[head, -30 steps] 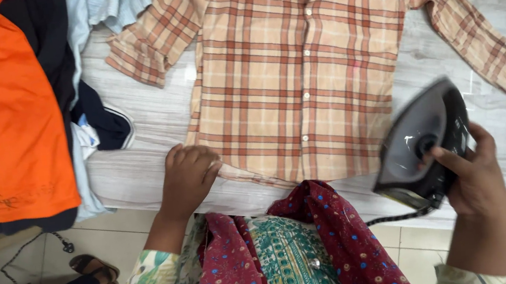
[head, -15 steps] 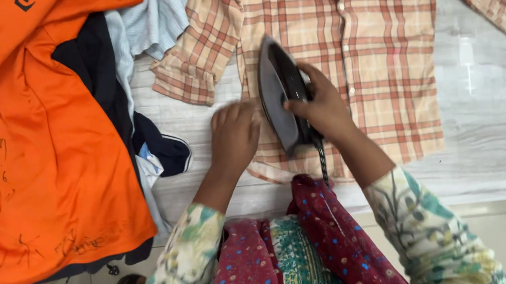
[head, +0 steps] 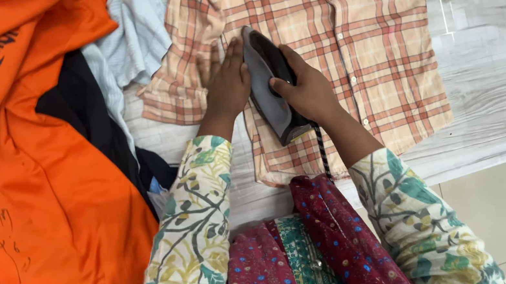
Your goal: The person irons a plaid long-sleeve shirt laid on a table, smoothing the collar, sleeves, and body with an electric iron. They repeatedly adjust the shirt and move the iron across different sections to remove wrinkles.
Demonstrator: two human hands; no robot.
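Iron, gripped by closed right hand, has been advanced toward 12 o'clock up the plaid shirt; left hand, fingers flat and empty, steadies cloth at 9 o'clock.

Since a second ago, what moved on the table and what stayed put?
The right hand carried the iron from the table's right side onto the plaid shirt, then pushed it up toward the chest. The left hand slid from the hem up beside the iron, pressing the cloth flat. The shirt stayed spread out, and the orange garment stayed piled on the left.
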